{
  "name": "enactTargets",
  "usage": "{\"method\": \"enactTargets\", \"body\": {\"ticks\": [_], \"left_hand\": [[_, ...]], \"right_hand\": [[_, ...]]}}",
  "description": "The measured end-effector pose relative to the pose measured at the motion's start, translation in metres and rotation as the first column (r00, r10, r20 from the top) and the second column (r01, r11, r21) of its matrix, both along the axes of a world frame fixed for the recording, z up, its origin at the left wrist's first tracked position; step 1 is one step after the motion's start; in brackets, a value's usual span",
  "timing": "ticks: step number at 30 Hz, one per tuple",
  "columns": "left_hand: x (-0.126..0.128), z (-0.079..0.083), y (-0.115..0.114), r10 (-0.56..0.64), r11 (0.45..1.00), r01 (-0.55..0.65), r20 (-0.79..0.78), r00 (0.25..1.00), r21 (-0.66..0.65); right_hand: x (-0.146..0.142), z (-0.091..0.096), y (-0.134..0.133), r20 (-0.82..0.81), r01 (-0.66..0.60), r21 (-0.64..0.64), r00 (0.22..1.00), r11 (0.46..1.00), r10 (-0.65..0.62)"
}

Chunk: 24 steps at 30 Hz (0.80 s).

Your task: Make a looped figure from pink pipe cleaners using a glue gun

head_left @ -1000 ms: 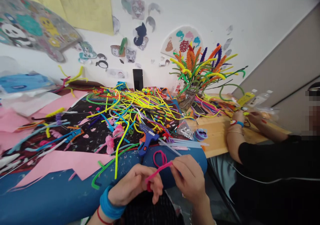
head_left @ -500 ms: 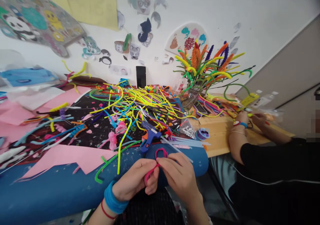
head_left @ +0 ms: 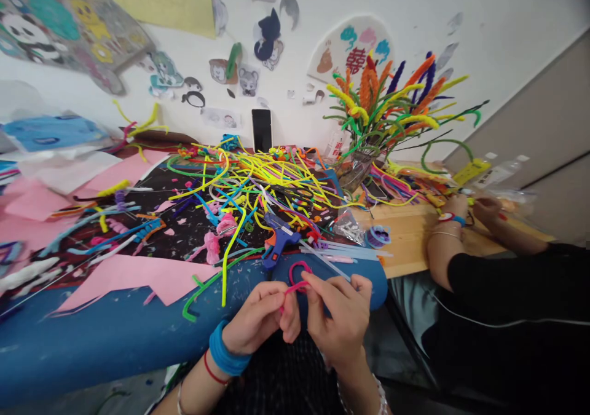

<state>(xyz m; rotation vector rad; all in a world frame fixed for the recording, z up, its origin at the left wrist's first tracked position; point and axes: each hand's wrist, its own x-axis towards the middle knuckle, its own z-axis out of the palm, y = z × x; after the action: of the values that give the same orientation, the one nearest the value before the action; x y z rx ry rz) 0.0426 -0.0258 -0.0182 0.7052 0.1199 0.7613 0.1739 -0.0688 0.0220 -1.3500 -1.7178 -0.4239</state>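
Between my two hands is a magenta pipe cleaner (head_left: 297,287), with a loop curling up at its far side. My left hand (head_left: 265,316), with a blue band at the wrist, pinches one part of it between thumb and fingers. The thumb and forefinger of my right hand (head_left: 338,316) grip it a little to the right. Both hands are in front of the table's near edge. Just beyond them lies a blue hot glue gun (head_left: 280,243) on its side. A yellow pipe cleaner (head_left: 228,252) with a bent top points toward me on the left.
Heaped pipe cleaners (head_left: 276,178) cover the middle of the table. Pink sheets (head_left: 138,276) lie at the left. A vase (head_left: 354,170) of pipe-cleaner flowers stands at the back right, beyond glue sticks (head_left: 359,250). At the right, another person's hands (head_left: 461,209) work over the wooden board.
My hands have shifted slightly right. The right-hand fingers have opened out somewhat, and the pipe cleaner between the hands is straighter. The view has tilted down a little.
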Motion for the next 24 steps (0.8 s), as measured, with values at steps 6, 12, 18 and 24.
{"method": "enactTargets", "body": {"ticks": [6, 12, 18, 24], "left_hand": [[-0.005, 0.003, 0.001, 0.135, 0.99, -0.137, 0.062, 0.989, 0.017], [-0.017, 0.021, 0.01, 0.234, 0.97, -0.226, -0.109, 0.966, 0.086], [-0.014, 0.03, 0.005, 0.122, 0.986, -0.08, -0.318, 0.94, 0.143], [0.006, 0.013, -0.006, 0.109, 0.994, -0.111, -0.138, 0.984, -0.004]], "right_hand": [[0.023, -0.002, -0.001, -0.071, 0.187, 0.035, 0.98, 0.982, -0.184], [0.032, 0.006, -0.006, 0.054, 0.061, -0.031, 0.997, 0.998, -0.059], [0.02, 0.005, -0.003, 0.047, -0.029, -0.09, 0.998, 0.995, 0.034], [0.01, -0.001, 0.002, -0.02, 0.061, -0.103, 0.998, 0.993, -0.064]]}}
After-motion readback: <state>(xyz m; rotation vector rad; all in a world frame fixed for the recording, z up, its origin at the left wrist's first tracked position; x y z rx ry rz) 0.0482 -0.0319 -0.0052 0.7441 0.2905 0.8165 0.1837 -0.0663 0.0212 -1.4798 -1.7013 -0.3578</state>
